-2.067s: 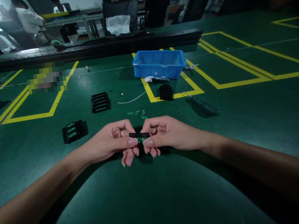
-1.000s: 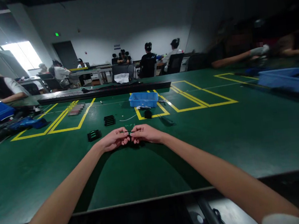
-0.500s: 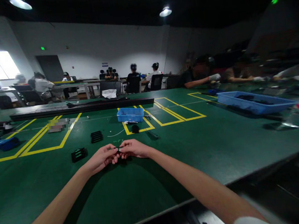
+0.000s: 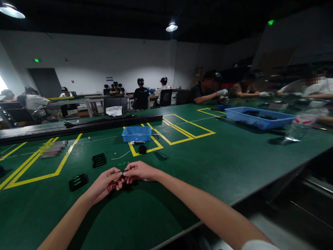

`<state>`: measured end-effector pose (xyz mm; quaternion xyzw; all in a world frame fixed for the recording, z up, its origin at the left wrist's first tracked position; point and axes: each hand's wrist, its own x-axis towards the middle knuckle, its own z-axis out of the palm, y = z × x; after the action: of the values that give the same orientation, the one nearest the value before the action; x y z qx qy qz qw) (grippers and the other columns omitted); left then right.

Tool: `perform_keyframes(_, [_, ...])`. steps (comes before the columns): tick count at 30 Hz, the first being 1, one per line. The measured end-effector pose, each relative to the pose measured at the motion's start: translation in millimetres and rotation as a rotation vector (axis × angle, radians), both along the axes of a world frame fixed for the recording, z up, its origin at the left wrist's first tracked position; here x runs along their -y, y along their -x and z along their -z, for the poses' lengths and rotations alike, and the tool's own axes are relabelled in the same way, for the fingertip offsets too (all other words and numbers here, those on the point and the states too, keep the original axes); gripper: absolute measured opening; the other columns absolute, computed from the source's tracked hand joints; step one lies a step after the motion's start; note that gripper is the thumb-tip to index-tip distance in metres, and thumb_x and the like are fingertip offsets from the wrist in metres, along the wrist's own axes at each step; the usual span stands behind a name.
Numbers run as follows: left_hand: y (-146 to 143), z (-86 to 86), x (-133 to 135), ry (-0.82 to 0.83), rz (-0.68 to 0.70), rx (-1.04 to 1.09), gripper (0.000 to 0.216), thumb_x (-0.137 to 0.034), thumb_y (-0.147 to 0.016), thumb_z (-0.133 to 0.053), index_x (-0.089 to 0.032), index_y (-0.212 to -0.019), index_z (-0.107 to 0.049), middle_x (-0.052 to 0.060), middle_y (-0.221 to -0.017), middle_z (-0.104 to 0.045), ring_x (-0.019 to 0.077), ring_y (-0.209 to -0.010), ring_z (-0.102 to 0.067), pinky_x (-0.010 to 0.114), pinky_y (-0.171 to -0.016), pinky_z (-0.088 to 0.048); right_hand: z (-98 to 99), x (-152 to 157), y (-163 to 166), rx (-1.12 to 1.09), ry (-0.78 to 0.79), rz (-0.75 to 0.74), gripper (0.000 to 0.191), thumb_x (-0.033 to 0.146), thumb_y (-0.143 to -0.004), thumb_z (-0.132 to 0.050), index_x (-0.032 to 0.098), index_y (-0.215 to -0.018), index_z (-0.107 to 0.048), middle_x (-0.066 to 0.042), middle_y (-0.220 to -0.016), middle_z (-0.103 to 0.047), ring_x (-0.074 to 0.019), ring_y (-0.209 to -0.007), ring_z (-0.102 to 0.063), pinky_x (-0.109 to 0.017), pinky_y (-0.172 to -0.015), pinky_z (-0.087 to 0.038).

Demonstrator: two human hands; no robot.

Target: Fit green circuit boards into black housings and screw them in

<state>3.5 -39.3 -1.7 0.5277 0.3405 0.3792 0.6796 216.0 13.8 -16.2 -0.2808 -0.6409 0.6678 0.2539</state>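
The fingertips of the left hand [image 4: 105, 185] and the right hand [image 4: 140, 171] met just left of the frame's centre, both closed in a pinch on a small part [image 4: 123, 173] held between them a little above the green table [image 4: 169, 205]. The part was too small and dim to make out in detail. For work this fine, a light, even pinch from both sides seemed best, with the piece kept level and close over the table so that a slip would cost little. Both hands were turned palm-inward with the knuckles up and the other fingers curled under. The bare forearms ran in from the lower left and lower right corners, forming a wide V, with a white sleeve edge [image 4: 259, 249] at the bottom right. Just above the hands lay a few tiny green pieces [image 4: 123, 163] and a thin white wire [image 4: 121, 155]. To the left sat a black stack with green inserts [image 4: 78, 181], and a second black stack [image 4: 98, 160] lay beyond it. Further up the frame stood a small blue bin [image 4: 136, 133], a dark lump [image 4: 142, 149] and a slim dark tool [image 4: 160, 154]. At right, well apart, a larger blue tray [image 4: 258, 117] and a plastic bottle [image 4: 297, 128] stood near seated co-workers.
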Motion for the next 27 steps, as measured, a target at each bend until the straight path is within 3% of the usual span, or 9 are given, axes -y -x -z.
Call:
perform_keyframes(18, [-1.2, 8.8, -5.4, -0.062, -0.091, -0.063, 0.026, -0.035, -0.091, -0.070, -0.012, -0.092, -0.059, 0.001, -0.070, -0.064, 0.0096, -0.056, -0.061, 0.019, -0.050, -0.048, -8.3, 8.5, 2.3, 0.106, -0.149, -0.003, 0.023, 0.029, -0.098, -0.063, 0.012, -0.113, -0.063, -0.005, -0.098, -0.067, -0.0144, -0.078, -0.067, -0.031, -0.070, -0.059])
perform_keyframes(23, [6.2, 17.9, -13.9, -0.080, -0.154, -0.060, 0.022, -0.034, -0.097, -0.061, -0.011, -0.099, -0.062, 0.000, -0.079, -0.063, 0.0081, -0.060, -0.058, 0.020, -0.052, -0.050, -32.8, 20.6, -1.4, 0.142, -0.282, 0.155, 0.020, 0.029, -0.095, -0.067, 0.012, -0.104, -0.064, -0.001, -0.085, -0.065, -0.0122, -0.070, -0.063, -0.027, -0.065, -0.055])
perform_keyframes(25, [8.7, 22.6, -18.4, -0.081, -0.178, -0.057, 0.025, -0.035, -0.098, -0.060, -0.011, -0.107, -0.062, 0.003, -0.089, -0.065, 0.0102, -0.068, -0.061, 0.024, -0.059, -0.054, -48.0, 37.4, 7.1, 0.110, -0.375, 0.291, 0.022, 0.033, -0.094, -0.067, 0.013, -0.100, -0.063, -0.001, -0.083, -0.064, -0.0127, -0.074, -0.062, -0.026, -0.069, -0.053])
perform_keyframes(27, [10.0, 26.0, -21.9, -0.078, -0.189, -0.054, 0.028, -0.036, -0.098, -0.059, -0.013, -0.114, -0.062, 0.006, -0.102, -0.066, 0.0142, -0.080, -0.065, 0.030, -0.069, -0.058, -61.7, 62.3, 25.6, 0.068, -0.448, 0.325, 0.026, 0.040, -0.097, -0.062, 0.015, -0.103, -0.064, -0.002, -0.090, -0.066, -0.0142, -0.083, -0.063, -0.027, -0.075, -0.052])
